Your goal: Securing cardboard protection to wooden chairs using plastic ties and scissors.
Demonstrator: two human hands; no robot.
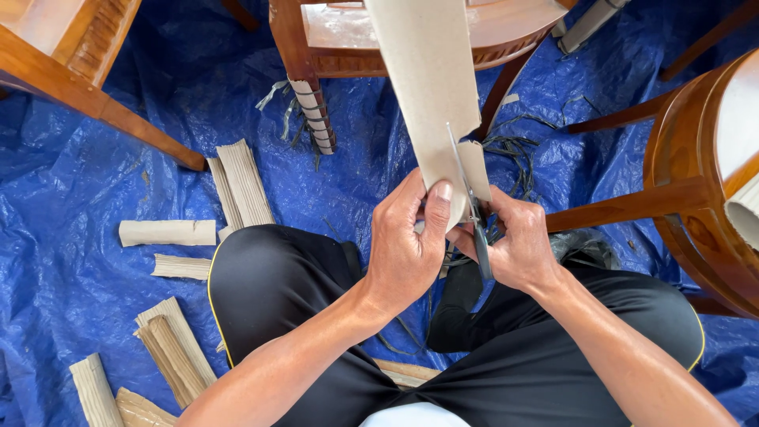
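A long strip of corrugated cardboard (431,87) is held upright above the lap, pinched closed at its lower edge by the left hand (407,241), while scissors (472,207), gripped closed-fisted in the right hand (518,245), are best kept running straight with the strip held taut.

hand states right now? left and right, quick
Left hand: closed, pinching the lower end of the cardboard strip.
Right hand: closed around the scissors, blades cutting into the strip.

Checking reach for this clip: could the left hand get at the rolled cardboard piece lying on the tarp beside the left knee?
Probably yes. The left hand grips the cardboard strip, but only open tarp lies between it and the rolled piece; it must release first.
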